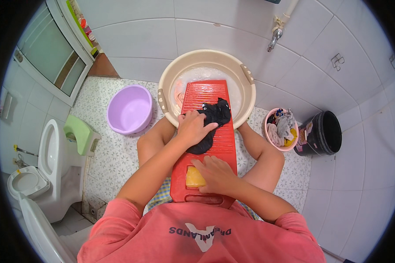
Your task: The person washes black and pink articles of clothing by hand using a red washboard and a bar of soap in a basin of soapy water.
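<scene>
A red plastic washboard (223,139) slopes from my lap into a large beige basin (247,108) of sudsy water. Across its ridges lies a dark, sock-like black garment (219,113), bunched at the far end. My left hand (194,126) presses on this garment, its thumb stretched out to the right. A yellow bar of soap (195,177) rests in the recess near the board's handle slot. My right hand (217,172) curls around the soap's right side, index finger above and thumb below; whether it grips the bar is unclear. Pinkish cloth (179,97) soaks at the basin's left.
To the left stand a purple basin (130,110), a green stool (80,133) and a toilet (51,151). A pink tub of clothes (281,130) and a black bucket (319,134) are at right. A tap (275,37) juts from the tiled wall.
</scene>
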A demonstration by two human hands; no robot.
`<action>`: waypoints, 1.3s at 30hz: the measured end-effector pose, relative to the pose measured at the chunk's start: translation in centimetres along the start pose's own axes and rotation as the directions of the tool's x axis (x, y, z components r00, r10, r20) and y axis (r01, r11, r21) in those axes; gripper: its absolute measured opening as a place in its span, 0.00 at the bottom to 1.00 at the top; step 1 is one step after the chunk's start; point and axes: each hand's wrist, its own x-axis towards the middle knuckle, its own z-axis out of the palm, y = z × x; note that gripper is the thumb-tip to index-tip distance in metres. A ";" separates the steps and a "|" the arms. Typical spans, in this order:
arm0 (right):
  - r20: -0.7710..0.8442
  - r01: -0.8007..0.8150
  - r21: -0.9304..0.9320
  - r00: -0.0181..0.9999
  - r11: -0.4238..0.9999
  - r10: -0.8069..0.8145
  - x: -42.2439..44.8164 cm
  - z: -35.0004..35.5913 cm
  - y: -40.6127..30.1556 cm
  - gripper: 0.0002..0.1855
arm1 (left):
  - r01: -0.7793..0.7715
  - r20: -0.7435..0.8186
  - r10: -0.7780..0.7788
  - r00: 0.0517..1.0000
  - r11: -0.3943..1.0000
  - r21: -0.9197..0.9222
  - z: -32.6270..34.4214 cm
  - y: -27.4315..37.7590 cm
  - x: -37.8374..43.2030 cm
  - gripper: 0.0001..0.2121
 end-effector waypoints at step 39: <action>-0.494 -0.342 -0.256 0.850 0.904 0.182 12.9 2.2 11.5 0.27 | -0.112 -0.223 0.052 0.973 0.958 -0.266 1.0 -3.3 -2.4 0.18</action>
